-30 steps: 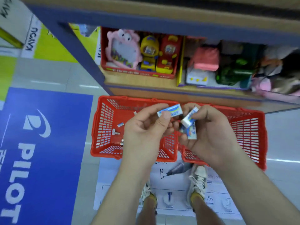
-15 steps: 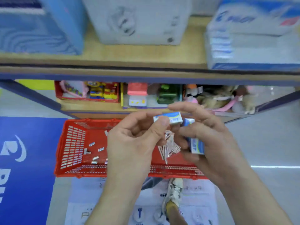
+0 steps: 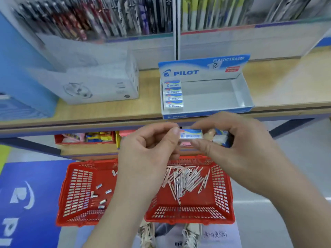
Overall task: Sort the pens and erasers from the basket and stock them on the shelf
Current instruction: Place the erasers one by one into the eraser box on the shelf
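My left hand (image 3: pixel 150 151) and my right hand (image 3: pixel 238 145) pinch one blue-and-white Pilot eraser (image 3: pixel 191 134) between them, just below the shelf edge. More erasers (image 3: pixel 221 138) sit inside my right hand's curled fingers. On the wooden shelf (image 3: pixel 111 111) stands an open Pilot eraser display box (image 3: pixel 211 93) with a column of erasers (image 3: pixel 173 94) at its left end. Below on the floor, the left red basket (image 3: pixel 78 190) holds several loose erasers (image 3: pixel 102 196). The right red basket (image 3: pixel 220 192) holds a heap of pens (image 3: pixel 186 179).
A white carton (image 3: pixel 96 83) stands on the shelf left of the display box, with a blue box (image 3: pixel 19 68) at the far left. Hanging pens (image 3: pixel 100 17) fill the rack above. Toys (image 3: pixel 93 137) sit on the lower shelf. My shoes (image 3: pixel 189 235) show under the baskets.
My view has tilted up from the baskets to the shelf and the display box. Both hands rose with the erasers and now hold one eraser together near the shelf edge.
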